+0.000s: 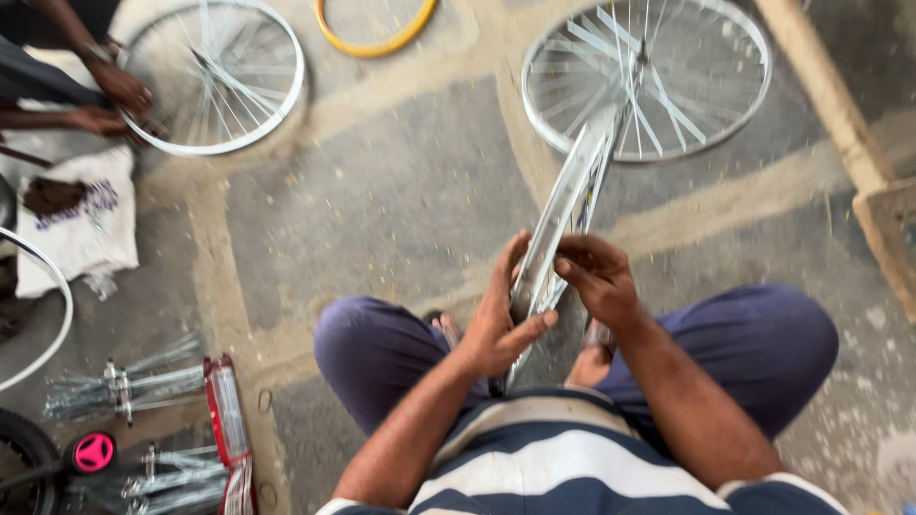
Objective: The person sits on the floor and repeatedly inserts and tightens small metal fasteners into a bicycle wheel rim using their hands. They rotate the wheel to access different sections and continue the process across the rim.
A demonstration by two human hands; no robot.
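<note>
I sit on the floor with my knees spread, and a silver bicycle wheel rim [571, 205] stands on edge between my legs, seen edge-on. My left hand [501, 315] wraps the rim's near left side, thumb against the metal. On the right side my right hand [596, 277] pinches the rim near its top edge with the fingertips. Loose spokes [630, 67] fan out from the hub at the rim's far end.
A second spoked wheel [658, 86] lies flat behind the rim. At top left another person's hands [114, 95] work on a wheel [215, 76]. A yellow hoop [377, 33], a white cloth [86, 224], bundled spokes [124, 386], a red packet [229, 424], a wooden beam [830, 95].
</note>
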